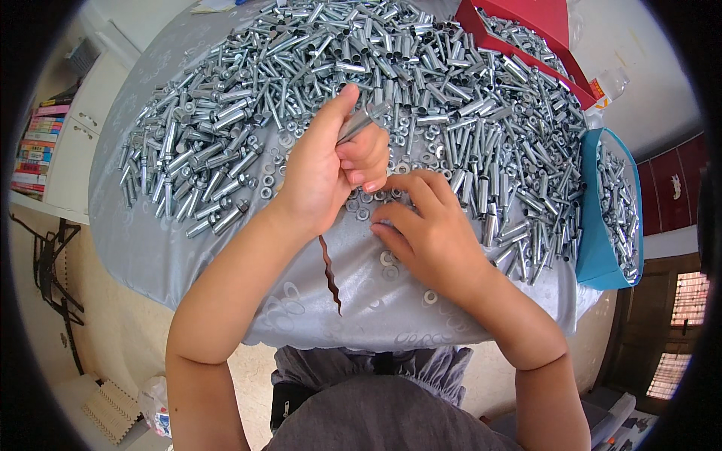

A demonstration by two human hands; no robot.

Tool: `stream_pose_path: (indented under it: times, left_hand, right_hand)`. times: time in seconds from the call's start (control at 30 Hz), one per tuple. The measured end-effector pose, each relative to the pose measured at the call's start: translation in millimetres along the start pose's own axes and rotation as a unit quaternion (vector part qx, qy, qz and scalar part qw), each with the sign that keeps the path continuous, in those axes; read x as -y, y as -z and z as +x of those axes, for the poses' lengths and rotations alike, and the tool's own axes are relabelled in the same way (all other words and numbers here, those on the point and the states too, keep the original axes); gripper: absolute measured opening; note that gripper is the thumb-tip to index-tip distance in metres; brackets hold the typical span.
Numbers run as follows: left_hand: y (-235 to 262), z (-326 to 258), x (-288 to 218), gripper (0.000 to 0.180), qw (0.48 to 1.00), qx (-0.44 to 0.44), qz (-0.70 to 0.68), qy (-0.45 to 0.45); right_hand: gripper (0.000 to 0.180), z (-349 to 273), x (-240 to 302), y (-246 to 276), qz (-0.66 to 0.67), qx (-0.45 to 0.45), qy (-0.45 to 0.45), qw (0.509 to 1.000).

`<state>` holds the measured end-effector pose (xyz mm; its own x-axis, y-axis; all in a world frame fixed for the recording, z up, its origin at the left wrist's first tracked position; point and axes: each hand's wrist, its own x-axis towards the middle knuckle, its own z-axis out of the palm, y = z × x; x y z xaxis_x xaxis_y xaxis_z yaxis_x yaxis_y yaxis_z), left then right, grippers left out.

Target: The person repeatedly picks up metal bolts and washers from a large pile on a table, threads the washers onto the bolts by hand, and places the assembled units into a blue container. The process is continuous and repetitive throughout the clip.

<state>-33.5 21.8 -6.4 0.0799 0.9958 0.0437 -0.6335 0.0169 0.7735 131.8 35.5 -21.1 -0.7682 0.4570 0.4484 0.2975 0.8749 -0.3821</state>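
Note:
My left hand [320, 169] is raised above the near part of the table, its fingers wrapped round a shiny metal expansion bolt sleeve [365, 122] that points up and to the right. Whether a bolt sits inside the sleeve is hidden by the fingers. Lower and to the right, my right hand [436, 229] reaches down to the tabletop with bent, parted fingers. Its fingertips are at the edge of scattered small nuts [363, 214] and washers; nothing shows between them. A few loose washers [430, 297] lie nearer me on the silver-grey tablecloth [301, 323].
A large heap of metal sleeves and bolts [338, 45] covers the table's far side. A red box [568, 79] at the far right and a blue-green container [594, 255] at the right edge hold more pieces. A dark wavy strip [329, 274] shows on the cloth.

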Motion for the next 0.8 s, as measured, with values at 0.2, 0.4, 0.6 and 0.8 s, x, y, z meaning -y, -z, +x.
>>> stream_pose_path:
  times: [0.2, 0.4, 0.6, 0.8]
  left_hand:
    - [1, 1, 2, 0.053, 1.0, -0.009, 0.009, 0.005]
    - [1, 1, 3, 0.053, 0.999, -0.01, 0.035, 0.002]
    - [1, 1, 4, 0.053, 0.997, -0.007, 0.074, 0.001]
    - [-1, -5, 10, 0.051, 0.976, -0.041, 0.214, 0.009]
  right_hand:
    - [0.018, 0, -1, 3, 0.009, -0.002, 0.001, 1.0]
    - [0.015, -3, -2, 0, 0.006, 0.015, 0.014, 1.0]
    - [0.015, -1, -9, 6, 0.015, 0.005, 0.038, 0.999]
    - [0.01, -3, -3, 25, 0.389, -0.167, -0.143, 0.895]
